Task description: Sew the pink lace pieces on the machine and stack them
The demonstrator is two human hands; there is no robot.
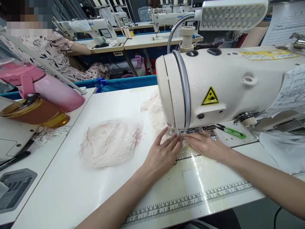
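Beneath left hand [164, 151] and right hand [207, 145], both flattened, pressing, lies lace [156, 113]; fingers straying under machine [224, 82] risk pricks.

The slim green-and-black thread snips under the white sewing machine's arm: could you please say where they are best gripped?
Probably by the rounded green handle, from the near right: it points rightward, while the narrow black end points left, near the right hand.

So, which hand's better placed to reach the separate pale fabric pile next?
Left, probably: the left hand is nearer the pale fabric pile. The right hand is farther off, near the green snips, and would likely have to cross over the left.
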